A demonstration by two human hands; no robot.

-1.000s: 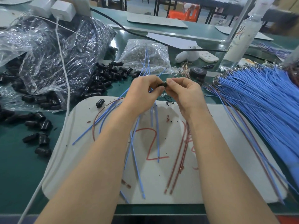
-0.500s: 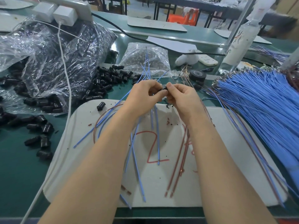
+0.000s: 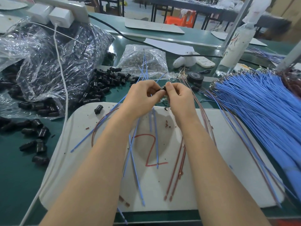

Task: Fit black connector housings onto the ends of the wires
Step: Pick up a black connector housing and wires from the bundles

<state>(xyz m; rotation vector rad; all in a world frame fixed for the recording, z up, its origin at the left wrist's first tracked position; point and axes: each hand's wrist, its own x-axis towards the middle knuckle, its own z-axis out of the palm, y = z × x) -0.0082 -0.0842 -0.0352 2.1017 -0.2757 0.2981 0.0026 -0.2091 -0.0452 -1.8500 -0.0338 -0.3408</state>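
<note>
Head view: your two forearms reach out over a white mat (image 3: 228,144) marked with a red "2", which lies on the green tabletop (image 3: 16,168).
Left hand: your left hand (image 3: 143,97) is raised above the far edge of the mat, thumb and curled fingers pinching the left end of a black connector housing (image 3: 161,89).
Right hand: your right hand (image 3: 179,98) meets it from the other side, fingers curled, thumb tip pressed to the right end of the same housing.
Connector housing: held in the air between both hands, lying roughly level. Your fingers cover its ends, so you cannot tell whether a wire sits in it.
Blue wires: several blue wires (image 3: 155,139) run from under your hands down across the mat.
Red-brown wires: a few red-brown wires (image 3: 175,170) lie on the mat beside your right forearm.
Wire bundle: a thick blue wire bundle (image 3: 260,103) fans over the tabletop to your right.
Loose housings: a heap of loose housings (image 3: 104,85) spills from a crumpled plastic bag (image 3: 48,62) on your left. A single housing (image 3: 98,109) lies on the mat's far left corner.
Beyond your hands: a small clear bag (image 3: 143,62) and a black tape roll (image 3: 195,77).
</note>
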